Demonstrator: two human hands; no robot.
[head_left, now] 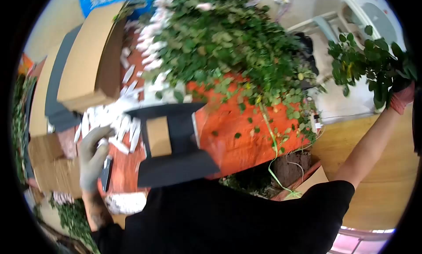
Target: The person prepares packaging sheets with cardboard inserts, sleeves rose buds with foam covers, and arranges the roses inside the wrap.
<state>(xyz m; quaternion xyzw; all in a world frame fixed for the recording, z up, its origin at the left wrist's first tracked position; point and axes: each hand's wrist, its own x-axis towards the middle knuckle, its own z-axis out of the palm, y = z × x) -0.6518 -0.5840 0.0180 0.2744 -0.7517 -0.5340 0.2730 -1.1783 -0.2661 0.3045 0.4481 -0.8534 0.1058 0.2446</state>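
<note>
My left hand (91, 159), in a pale glove, is at the left beside a heap of slender white pieces (116, 120). Its fingers curl around one small white piece (102, 142), partly hidden. Far out to the right, my right hand (402, 98), in a pinkish glove, grips a bunch of leafy green stems (373, 62) above the floor. The stem ends are hidden by the hand and the view's edge. Between my hands, a black sheet (178, 168) with a brown cardboard piece (158, 136) lies at the near edge of the red table (246, 139).
A large pile of leafy stems (228, 38) with white-wrapped ends covers the table's back. Cardboard boxes (90, 56) stand at the left. A dark, slim object (106, 173) lies near my left hand. Green twine (273, 139) hangs over the front edge. Pale chairs (329, 23) stand at the back right.
</note>
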